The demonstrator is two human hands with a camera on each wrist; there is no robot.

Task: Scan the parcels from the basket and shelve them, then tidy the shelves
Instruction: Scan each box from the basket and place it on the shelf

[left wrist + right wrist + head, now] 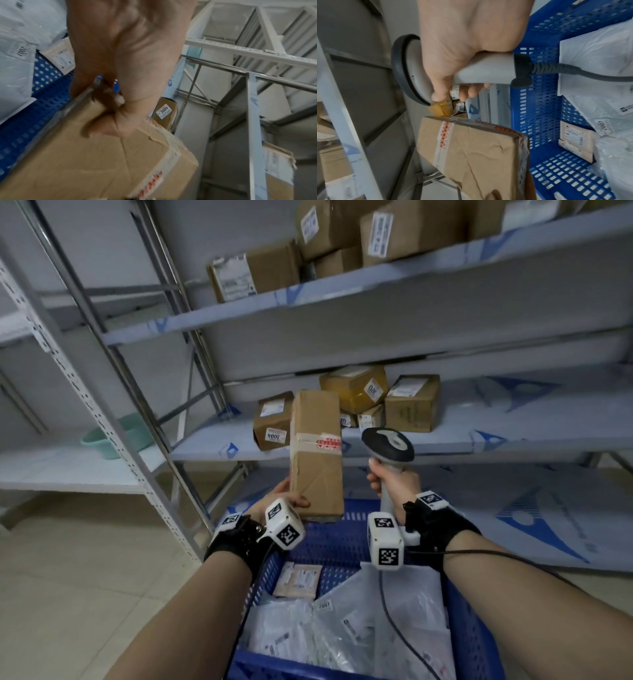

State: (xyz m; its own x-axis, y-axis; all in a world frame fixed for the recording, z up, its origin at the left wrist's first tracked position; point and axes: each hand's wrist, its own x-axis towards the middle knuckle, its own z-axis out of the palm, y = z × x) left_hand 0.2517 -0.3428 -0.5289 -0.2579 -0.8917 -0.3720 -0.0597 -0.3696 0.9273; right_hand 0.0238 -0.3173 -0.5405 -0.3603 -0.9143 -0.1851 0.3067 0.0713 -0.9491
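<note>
Cardboard parcel (317,453) up for scanning
Left hand (291,494) grips parcel; right hand (394,481) clutches scanner (388,445) at three o'clock; label needs finding, probably.

Held box (317,453) left of scanner (388,446), both above basket (466,611), shelf boxes (411,402) behind

dim even light, soft wide-angle blur
</note>
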